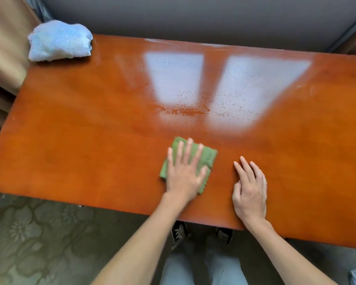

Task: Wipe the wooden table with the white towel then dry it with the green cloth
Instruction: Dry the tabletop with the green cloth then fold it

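The wooden table (90,124) is big and shiny orange-brown. It fills most of the view.

The left hand (183,173) lies flat on the green cloth (206,159). Its fingers are straight and spread apart, and they press the cloth down on the table. The hand looks a bit blurry. The cloth is folded into a small square. It sits near the table's front edge, at about 6 o'clock from the middle of the table. Some of the cloth peeks out at 12 o'clock past the fingertips, and more shows at 3 o'clock beside the thumb.

The right hand (250,188) rests on the bare table, just beside the cloth at its 3 o'clock, not touching it. Its fingers are straight and loose, a little apart, and it holds nothing.

The white towel (59,41) is a fluffy lump at the far left corner of the table, at about 10 o'clock. It is well apart from both hands. It hangs a bit over the table's edge.

Bright patches of light shine on the table at 12 o'clock from the hands. Little wet spots show along the near side of the patches.

Below the table's front edge you can see two dark shoes (179,233) on a carpet (39,233) with flower shapes.
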Demonstrator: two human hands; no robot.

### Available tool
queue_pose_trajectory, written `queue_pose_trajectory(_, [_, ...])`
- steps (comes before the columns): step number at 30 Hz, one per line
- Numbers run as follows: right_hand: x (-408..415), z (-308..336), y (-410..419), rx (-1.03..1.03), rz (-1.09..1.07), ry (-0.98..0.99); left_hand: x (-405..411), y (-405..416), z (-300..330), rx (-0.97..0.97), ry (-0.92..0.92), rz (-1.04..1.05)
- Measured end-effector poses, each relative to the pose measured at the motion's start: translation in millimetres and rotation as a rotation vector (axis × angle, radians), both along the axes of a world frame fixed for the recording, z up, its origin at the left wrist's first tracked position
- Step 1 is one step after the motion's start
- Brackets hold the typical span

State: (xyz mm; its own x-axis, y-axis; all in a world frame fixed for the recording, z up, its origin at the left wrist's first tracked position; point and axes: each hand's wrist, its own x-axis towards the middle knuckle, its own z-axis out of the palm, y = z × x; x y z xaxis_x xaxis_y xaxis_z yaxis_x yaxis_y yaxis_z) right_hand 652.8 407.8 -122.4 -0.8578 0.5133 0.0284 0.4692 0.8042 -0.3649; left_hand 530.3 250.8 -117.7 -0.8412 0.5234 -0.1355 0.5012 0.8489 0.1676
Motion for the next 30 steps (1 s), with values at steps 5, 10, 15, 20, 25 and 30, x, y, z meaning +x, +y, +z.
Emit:
queue_pose_trajectory(5, [0.0,-0.8,1.5,0.017,0.019,-0.045,-64.0,-74.0,-6.7,0.053,0.023,0.464])
queue_pose_trajectory(10, [4.6,7.6,12.7,-0.141,0.106,-0.070,-11.5,-115.9,-5.1,0.065,0.071,0.558])
queue_pose_trajectory(15, [35.7,17.2,74.7,-0.111,0.223,-0.077,87.1,-51.8,-4.0,0.018,0.023,0.482])
queue_pose_trajectory(20, [84.5,16.2,173.4,-0.007,-0.032,-0.116,169.8,73.9,0.4,-0.008,-0.004,0.154])
queue_pose_trajectory(25, [112.2,5.6,211.1,0.017,-0.051,-0.117,213.7,187.9,2.8,0.004,-0.060,-0.257])
queue_pose_trajectory(30, [112.2,2.4,210.5,0.023,-0.076,-0.084,155.2,227.5,-0.7,0.056,-0.025,-0.401])
